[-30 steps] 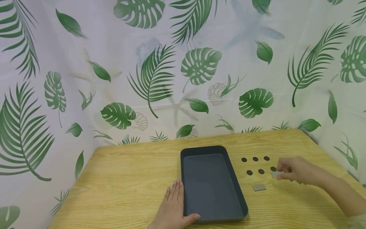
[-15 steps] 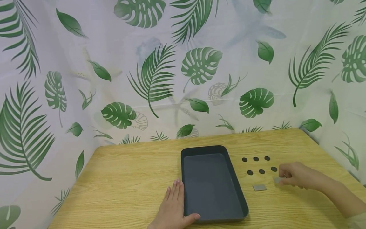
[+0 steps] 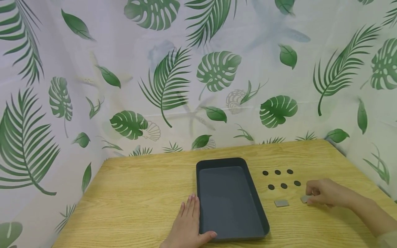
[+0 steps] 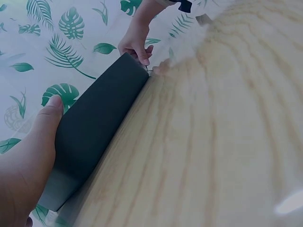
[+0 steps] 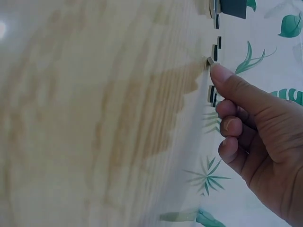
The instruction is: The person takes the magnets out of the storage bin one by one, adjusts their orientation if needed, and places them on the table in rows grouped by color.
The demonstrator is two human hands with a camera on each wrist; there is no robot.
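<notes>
My left hand lies with straight fingers along the left side of a dark grey rectangular tray, its thumb at the tray's near edge. In the left wrist view the thumb rests against the tray's outer wall. To the right of the tray, my right hand pinches a small flat grey rectangular piece between thumb and fingers, low over the table. A similar grey piece lies between that hand and the tray. In the right wrist view the thumb hides most of the held piece.
Several small black discs lie in two rows right of the tray; one disc is just beyond the right hand. The wooden table ends at a leaf-patterned cloth behind and at both sides.
My right hand has drawn the grey piece nearer to me and slightly right, away from the black discs. The left hand and the tray stay where they were.
</notes>
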